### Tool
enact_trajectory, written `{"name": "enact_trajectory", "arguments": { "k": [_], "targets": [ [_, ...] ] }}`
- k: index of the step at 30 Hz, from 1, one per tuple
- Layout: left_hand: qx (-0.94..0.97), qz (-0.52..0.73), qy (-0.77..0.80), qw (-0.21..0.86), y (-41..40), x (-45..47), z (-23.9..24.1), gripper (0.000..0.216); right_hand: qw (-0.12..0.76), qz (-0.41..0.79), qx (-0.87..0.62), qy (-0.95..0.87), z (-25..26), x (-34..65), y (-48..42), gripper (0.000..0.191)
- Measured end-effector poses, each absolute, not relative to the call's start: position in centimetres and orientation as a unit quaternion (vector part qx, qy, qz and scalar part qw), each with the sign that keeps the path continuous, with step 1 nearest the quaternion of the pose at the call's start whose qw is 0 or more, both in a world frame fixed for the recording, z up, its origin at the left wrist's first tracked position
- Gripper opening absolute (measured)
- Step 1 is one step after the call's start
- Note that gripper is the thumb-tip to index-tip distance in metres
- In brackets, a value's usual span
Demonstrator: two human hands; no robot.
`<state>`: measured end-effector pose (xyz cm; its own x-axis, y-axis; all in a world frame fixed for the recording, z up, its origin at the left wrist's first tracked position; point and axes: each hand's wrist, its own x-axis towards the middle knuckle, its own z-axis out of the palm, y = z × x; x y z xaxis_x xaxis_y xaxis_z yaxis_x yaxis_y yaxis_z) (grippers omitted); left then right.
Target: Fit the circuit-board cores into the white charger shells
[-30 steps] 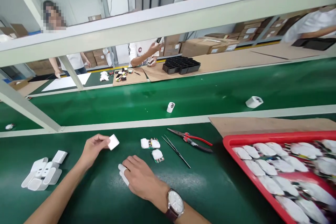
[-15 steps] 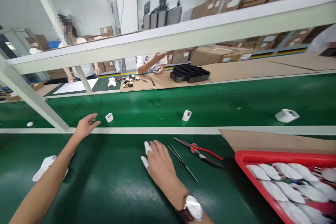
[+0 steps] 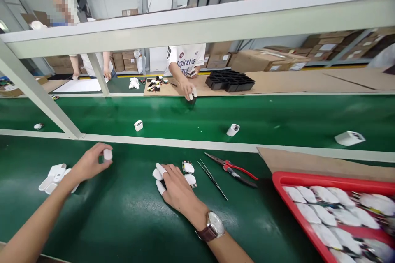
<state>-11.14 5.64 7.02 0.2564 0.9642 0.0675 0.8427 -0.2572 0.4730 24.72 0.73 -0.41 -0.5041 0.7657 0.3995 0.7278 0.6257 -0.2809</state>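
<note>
The left hand (image 3: 91,162) is closed in a pinch, thumb and fingers gripping a small white plastic rounded block (image 3: 108,155) above the near green bench, left of centre. The block's squarish face is turned near, toward the viewer; its long axis cannot be made out. The right hand (image 3: 178,185), palm down with white-covered fingertips, is at a white-topped green circuit board (image 3: 157,174); whether it grips it, I cannot tell. Just right lie two similar white-topped boards (image 3: 188,167), one nearer than the other. Beyond them, slender metal tweezers (image 3: 213,180) and red-and-black-handled pliers (image 3: 230,167) both point far left, long axes slanting to the near right
</note>
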Motion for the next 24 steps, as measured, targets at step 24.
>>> {"name": "enact_trajectory", "arguments": {
  "k": [24],
  "targets": [
    [0.799, 0.277, 0.449, 0.290, 0.6, -1.5, -0.5, 0.071, 0.368, 0.127, -0.416, -0.822, 0.9, 23.6, -0.7, 0.043]
  ]
}}
